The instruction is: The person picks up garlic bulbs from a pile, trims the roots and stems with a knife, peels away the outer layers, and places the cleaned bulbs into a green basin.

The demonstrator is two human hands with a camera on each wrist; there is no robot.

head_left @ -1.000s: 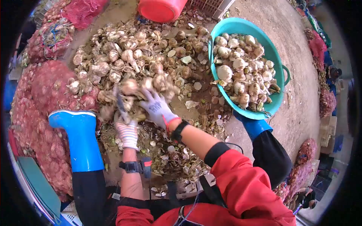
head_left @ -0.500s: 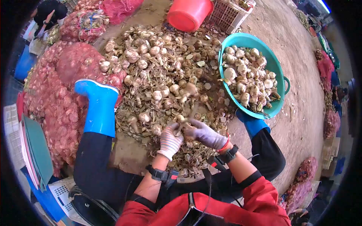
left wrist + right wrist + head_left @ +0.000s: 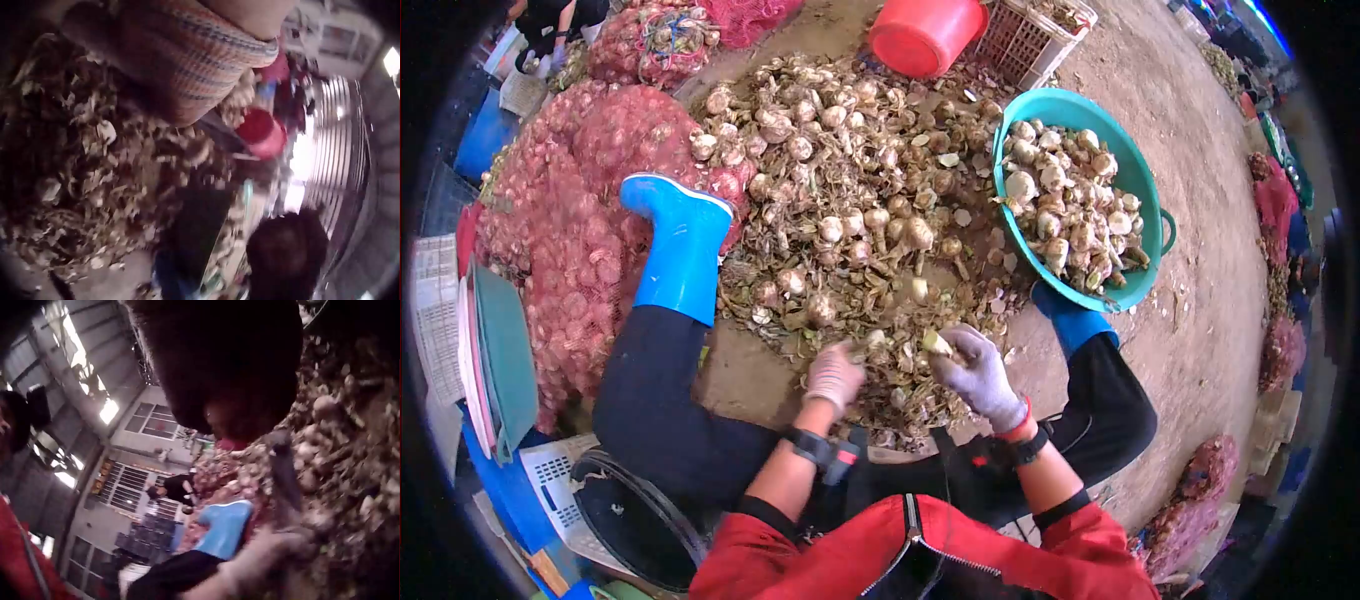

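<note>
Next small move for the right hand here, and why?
Probably carry the garlic bulb in the right hand to the teal basin and drop it: it looks pale and trimmed, the left hand holds its knife apart from it, and the basin holds similar bulbs.

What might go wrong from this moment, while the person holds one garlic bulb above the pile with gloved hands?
1. The left hand seems to hold a blade close to the right hand, which pinches a garlic bulb. A slip may cut that hand.
2. The teal basin is heaped nearly to its rim, so a tossed bulb may roll out again.
</note>
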